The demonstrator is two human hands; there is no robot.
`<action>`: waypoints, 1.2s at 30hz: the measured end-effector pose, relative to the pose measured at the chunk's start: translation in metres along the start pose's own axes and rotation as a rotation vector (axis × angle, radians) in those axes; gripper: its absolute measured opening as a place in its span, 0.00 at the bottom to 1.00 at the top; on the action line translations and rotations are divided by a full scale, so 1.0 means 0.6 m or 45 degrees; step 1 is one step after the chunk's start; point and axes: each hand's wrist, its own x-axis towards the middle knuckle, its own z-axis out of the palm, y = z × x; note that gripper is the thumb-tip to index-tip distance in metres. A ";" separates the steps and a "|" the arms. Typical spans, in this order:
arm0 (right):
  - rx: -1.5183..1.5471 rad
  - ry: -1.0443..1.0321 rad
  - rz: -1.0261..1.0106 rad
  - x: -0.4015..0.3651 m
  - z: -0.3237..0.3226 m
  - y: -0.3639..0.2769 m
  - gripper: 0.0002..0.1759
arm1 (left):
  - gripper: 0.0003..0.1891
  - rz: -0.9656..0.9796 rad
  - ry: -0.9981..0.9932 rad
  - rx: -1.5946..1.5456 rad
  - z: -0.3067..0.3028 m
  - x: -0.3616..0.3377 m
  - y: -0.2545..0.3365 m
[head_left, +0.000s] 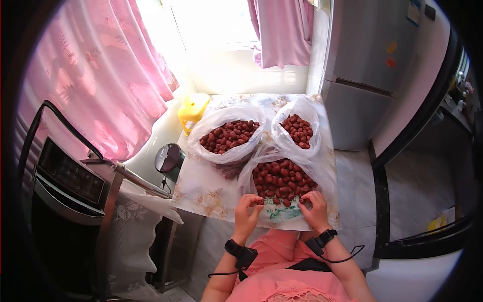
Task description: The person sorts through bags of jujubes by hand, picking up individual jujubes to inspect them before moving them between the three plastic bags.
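Three clear plastic bags of red dates stand open on a table with a floral cloth (201,196). The nearest bag (329,176) holds a heap of dates (282,176), and green print shows on its front edge. My left hand (247,211) is at that bag's left front edge, its fingers pinched on a date. At the right front edge, my right hand (314,207) is closed in a pinch, with a date at its fingertips. Between my hands a few dates lie near the green print. The other two bags sit behind, one at left (201,123) and one at right (314,113).
A yellow stool (192,108) stands beyond the table's left corner, with a dark round-topped bin (169,158) nearer. A black appliance (65,201) is at left. The grey refrigerator (357,110) stands at right. Pink curtains (100,70) hang by the window.
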 end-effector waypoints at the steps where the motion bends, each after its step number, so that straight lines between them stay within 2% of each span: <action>1: -0.009 0.003 0.001 0.000 -0.001 -0.002 0.15 | 0.08 0.007 0.007 0.009 -0.012 0.009 0.014; 9: -0.028 -0.003 0.009 0.001 -0.004 -0.004 0.15 | 0.11 0.427 0.423 0.204 -0.111 0.167 0.105; 12: -0.028 0.011 -0.004 0.001 -0.004 -0.005 0.15 | 0.18 0.389 0.529 0.353 -0.110 0.229 0.102; 15: -0.039 -0.001 -0.021 0.003 -0.008 -0.005 0.15 | 0.21 0.413 0.620 0.371 -0.087 0.224 0.090; 18: -0.033 0.009 -0.025 0.001 -0.005 -0.007 0.14 | 0.21 0.233 0.279 0.122 -0.038 0.159 0.049; 22: -0.030 0.010 -0.029 0.003 -0.007 -0.008 0.14 | 0.20 0.218 -0.186 0.189 0.032 0.062 0.024; 28: -0.010 0.014 -0.026 0.004 -0.007 -0.010 0.14 | 0.19 0.367 -0.278 0.433 0.078 0.013 0.003; 31: -0.004 0.021 -0.045 0.003 -0.005 -0.007 0.15 | 0.19 0.338 -0.163 0.526 0.084 0.010 -0.012; 36: -0.009 0.012 -0.035 0.004 -0.006 -0.009 0.15 | 0.19 0.227 -0.083 0.448 0.091 0.001 -0.045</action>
